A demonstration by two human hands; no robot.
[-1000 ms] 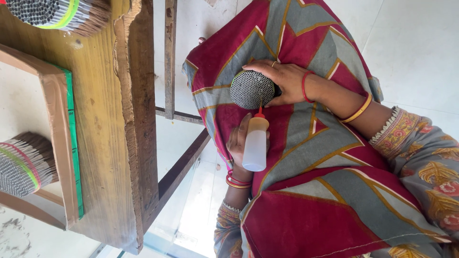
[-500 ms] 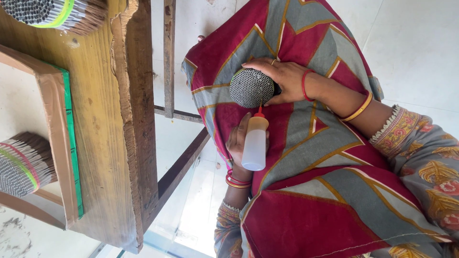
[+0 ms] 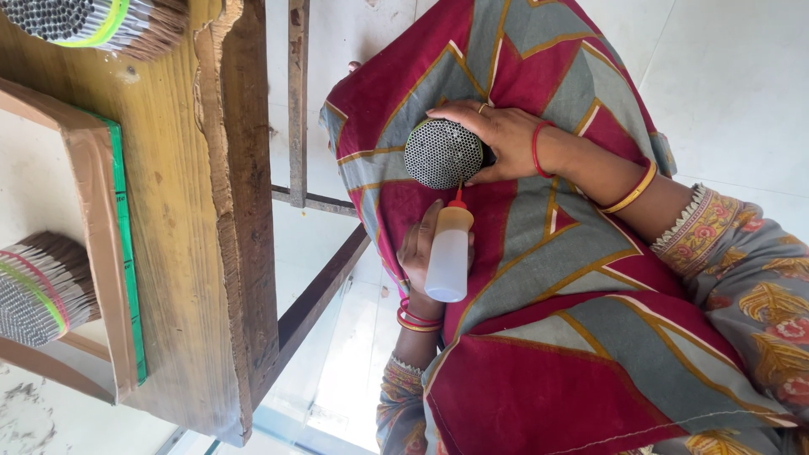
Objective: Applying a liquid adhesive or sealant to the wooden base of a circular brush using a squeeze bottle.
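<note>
**A:** What have I got in the hands?

**B:** My right hand [image 3: 506, 139] is wrapped around a round bundle of thin grey paper tubes [image 3: 443, 153], its honeycombed end face turned toward the camera. It sits over my lap, against the red and grey patterned cloth [image 3: 539, 253] draped there.

**A:** And the other hand?

**B:** My left hand [image 3: 419, 253] is clasped around a small white plastic squeeze bottle with a red nozzle [image 3: 447, 253]. The nozzle tip meets the lower edge of the bundle's end face; I can't tell whether anything is coming out.

**A:** Where does that put things relative to the table?

**B:** The rough wooden table [image 3: 181, 211] stands off to one side, apart from both hands. On it I see a shallow wooden tray with a green edge [image 3: 101, 253], plus two more tube bundles: one with a green band at the top corner [image 3: 93, 21], another with green and red bands near the tray [image 3: 38, 291].

**A:** Anything on the wrists?

**B:** Red and gold bangles on both.
</note>
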